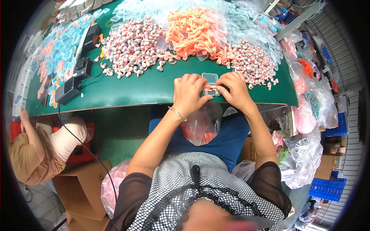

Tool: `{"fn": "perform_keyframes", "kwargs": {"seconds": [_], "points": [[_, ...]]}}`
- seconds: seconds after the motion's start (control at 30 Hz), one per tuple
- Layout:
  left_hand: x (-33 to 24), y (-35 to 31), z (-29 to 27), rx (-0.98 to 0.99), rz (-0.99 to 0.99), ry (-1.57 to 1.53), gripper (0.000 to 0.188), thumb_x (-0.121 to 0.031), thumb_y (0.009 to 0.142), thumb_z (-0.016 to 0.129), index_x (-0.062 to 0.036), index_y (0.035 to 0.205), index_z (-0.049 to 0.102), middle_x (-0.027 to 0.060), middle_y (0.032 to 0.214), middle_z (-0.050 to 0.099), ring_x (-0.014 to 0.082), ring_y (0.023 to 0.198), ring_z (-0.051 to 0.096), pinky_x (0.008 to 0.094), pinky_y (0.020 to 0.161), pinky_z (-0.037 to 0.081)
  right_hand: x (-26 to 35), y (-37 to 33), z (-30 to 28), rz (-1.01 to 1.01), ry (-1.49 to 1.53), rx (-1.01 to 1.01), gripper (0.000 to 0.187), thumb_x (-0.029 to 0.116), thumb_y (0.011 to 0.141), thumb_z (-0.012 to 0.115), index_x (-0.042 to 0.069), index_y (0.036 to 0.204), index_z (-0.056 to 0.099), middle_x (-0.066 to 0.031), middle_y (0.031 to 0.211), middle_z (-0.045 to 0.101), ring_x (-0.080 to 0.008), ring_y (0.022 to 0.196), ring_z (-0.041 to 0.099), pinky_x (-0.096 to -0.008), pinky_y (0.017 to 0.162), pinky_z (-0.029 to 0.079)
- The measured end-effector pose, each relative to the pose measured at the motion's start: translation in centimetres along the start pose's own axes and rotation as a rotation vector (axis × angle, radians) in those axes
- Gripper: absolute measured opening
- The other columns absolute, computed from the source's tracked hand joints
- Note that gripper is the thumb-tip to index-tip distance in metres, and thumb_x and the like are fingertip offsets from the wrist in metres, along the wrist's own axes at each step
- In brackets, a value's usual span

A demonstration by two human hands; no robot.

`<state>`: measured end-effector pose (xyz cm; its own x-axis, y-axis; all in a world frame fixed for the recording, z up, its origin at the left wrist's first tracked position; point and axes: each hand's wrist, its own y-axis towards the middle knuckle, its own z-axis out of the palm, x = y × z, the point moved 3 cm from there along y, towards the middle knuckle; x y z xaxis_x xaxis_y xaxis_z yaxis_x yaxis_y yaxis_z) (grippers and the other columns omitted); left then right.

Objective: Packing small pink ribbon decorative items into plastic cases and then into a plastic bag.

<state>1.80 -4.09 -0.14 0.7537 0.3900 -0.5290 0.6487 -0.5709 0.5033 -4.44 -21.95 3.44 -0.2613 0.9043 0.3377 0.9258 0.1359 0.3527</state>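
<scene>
Near the table's front edge, a small clear plastic box [210,78] stands with its lid raised at the far side. Inside its lower half lies something pink-orange, perhaps a folded cord; my fingers partly cover it. My left hand [188,91] grips the left side of the box, thumb at the front corner. At the right side, my right hand [234,91] has its thumb and fingers closed on the box's edge and contents. Just beyond are an orange cord pile [192,32] and two heaps of grey-and-pink ribbed plugs, the larger heap [133,46] left, the smaller heap [252,63] right.
Many clear boxes [246,23] cover the green table's [135,90] far side. Black devices [68,90] with a cable stand at left, near blue and orange pieces [63,50]. A seated person [34,150] is at left. Plastic bags [304,154] crowd the right; a cardboard box [83,188] stands lower left.
</scene>
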Motion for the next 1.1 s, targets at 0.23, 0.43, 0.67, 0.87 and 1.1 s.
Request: {"fn": "perform_keyframes", "kwargs": {"seconds": [0.23,0.43,0.67,0.87,1.1], "points": [[-0.1,0.0,-0.2,0.002,0.002,0.008,0.05,-0.036,0.064,0.085,-0.0141,0.105,0.067,0.0022,0.104,0.062,0.0243,0.101,0.056,0.0395,0.083,0.036,-1.8,0.8,0.1,0.077,0.106,-0.051,0.023,0.018,0.089,0.064,0.007,0.109,0.066,-0.0104,0.095,0.063,-0.0303,0.094,0.059,-0.0417,0.085,0.044],[-0.1,0.5,-0.2,0.02,-0.01,0.004,0.054,-0.035,0.066,0.085,-0.0128,0.111,0.066,0.0021,0.105,0.063,0.0253,0.101,0.056,0.0396,0.083,0.036,-2.4,2.1,1.0,0.048,0.12,-0.053,0.021,0.013,0.085,0.069,0.004,0.104,0.066,-0.0117,0.095,0.063,-0.0312,0.091,0.061,-0.0409,0.079,0.048],[-0.4,0.2,-0.9,-0.055,0.0,0.018,0.058,-0.037,0.068,0.084,-0.0139,0.117,0.066,0.0009,0.101,0.063,0.024,0.099,0.056,0.0392,0.082,0.036,-0.3,-0.5,0.0,-0.069,0.279,-0.096,0.023,0.007,0.082,0.072,0.0,0.102,0.063,-0.0147,0.104,0.066,-0.0316,0.095,0.063,-0.0394,0.081,0.051],[0.2,0.2,-0.1,-0.021,0.067,0.085,0.045,-0.034,0.073,0.079,-0.0158,0.112,0.067,0.0005,0.1,0.062,0.0224,0.099,0.056,0.0395,0.082,0.037,0.8,-1.3,1.0,-0.114,0.182,-0.122,0.04,0.007,0.076,0.076,0.001,0.112,0.058,-0.0163,0.109,0.064,-0.035,0.101,0.061,-0.0419,0.087,0.05],[0.5,0.9,-0.4,0.007,0.159,0.01,0.025,-0.027,0.085,0.072,-0.0135,0.106,0.069,0.002,0.102,0.064,0.0235,0.097,0.059,0.0384,0.078,0.04,0.5,-1.1,2.1,-0.076,0.202,-0.218,0.03,0.004,0.078,0.073,0.001,0.106,0.062,-0.0153,0.103,0.066,-0.0342,0.097,0.062,-0.0409,0.083,0.051]]}}
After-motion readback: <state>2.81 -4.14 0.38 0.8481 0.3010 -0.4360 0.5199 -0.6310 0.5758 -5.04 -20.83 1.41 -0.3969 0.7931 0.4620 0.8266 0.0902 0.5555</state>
